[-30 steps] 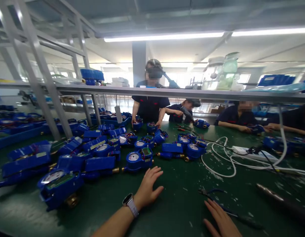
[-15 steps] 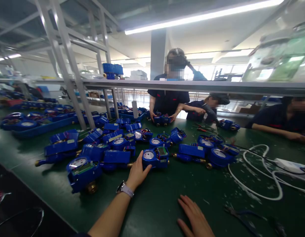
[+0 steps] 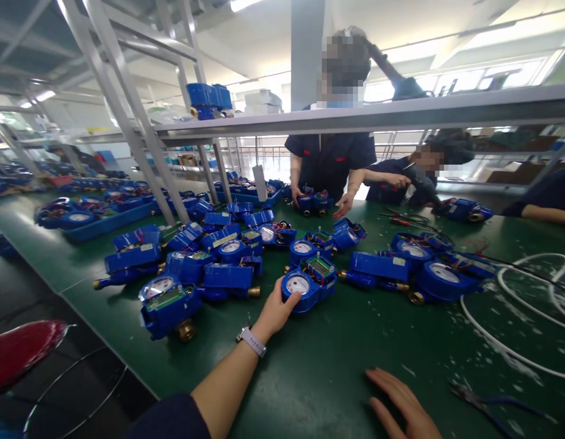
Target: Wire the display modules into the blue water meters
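Observation:
My left hand (image 3: pixel 274 312), with a watch on its wrist, grips the near left side of a blue meter (image 3: pixel 305 285). That meter has a round white dial and a green circuit board facing up. My right hand (image 3: pixel 401 402) hovers low over or rests on the green table, fingers apart, holding nothing. Many similar blue meters lie around, among them one with a brass fitting (image 3: pixel 168 308) at the left and another (image 3: pixel 447 279) at the right.
Pliers (image 3: pixel 479 402) lie right of my right hand. A white cable (image 3: pixel 502 344) loops at the right. Metal uprights (image 3: pixel 140 122) carry a shelf (image 3: pixel 356 119) across the table. A person's hands (image 3: pixel 346 201) are by a meter opposite. A red stool (image 3: pixel 26 353) stands at the left.
My left hand has closed on the meter's edge, and the meter is turned slightly, its board now angled away. The camera view has shifted and tilted. My right hand stays open near the table.

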Available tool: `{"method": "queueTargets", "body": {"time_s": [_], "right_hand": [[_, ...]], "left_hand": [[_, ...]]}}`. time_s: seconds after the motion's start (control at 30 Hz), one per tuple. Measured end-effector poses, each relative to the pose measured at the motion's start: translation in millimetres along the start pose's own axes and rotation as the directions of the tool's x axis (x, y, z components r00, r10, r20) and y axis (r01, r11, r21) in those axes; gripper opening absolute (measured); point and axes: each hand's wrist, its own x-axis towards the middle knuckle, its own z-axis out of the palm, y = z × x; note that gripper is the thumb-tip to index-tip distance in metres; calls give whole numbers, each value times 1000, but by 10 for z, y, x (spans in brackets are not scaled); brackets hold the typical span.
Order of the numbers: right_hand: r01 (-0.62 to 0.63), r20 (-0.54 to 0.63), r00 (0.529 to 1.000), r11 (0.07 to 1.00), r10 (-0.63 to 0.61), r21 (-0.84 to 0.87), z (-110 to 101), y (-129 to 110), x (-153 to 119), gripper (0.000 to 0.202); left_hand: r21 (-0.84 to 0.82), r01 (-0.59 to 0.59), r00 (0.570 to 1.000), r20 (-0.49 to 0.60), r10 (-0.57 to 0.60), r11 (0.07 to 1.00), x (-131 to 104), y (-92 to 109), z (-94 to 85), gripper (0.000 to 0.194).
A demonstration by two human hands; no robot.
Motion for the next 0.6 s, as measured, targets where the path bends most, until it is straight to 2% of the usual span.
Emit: {"method": "queueTargets", "body": {"time_s": [0.13,0.27,0.33,0.43,0.6], "right_hand": [[-54,-51,997,998,55,31,-69,-88,0,42],[-158,-120,978,982,170,101,-124,-215,-8,45],[-223,-138,960,961,245,161,-135,-274,-7,47],[-282,-161,930,921,332,267,-128,-343,11,54],[-284,-238,893,888,382,360,-42,-442,110,72]], "left_hand": [[-5,-19,1000,8,19,1000,-24,39,34,57],[201,-165,985,86,150,966,-109,135,22,65],[327,-277,957,175,231,904,-153,193,20,70],[385,-442,890,300,344,810,-202,257,48,76],[370,-543,831,369,417,754,-282,301,174,76]]}}
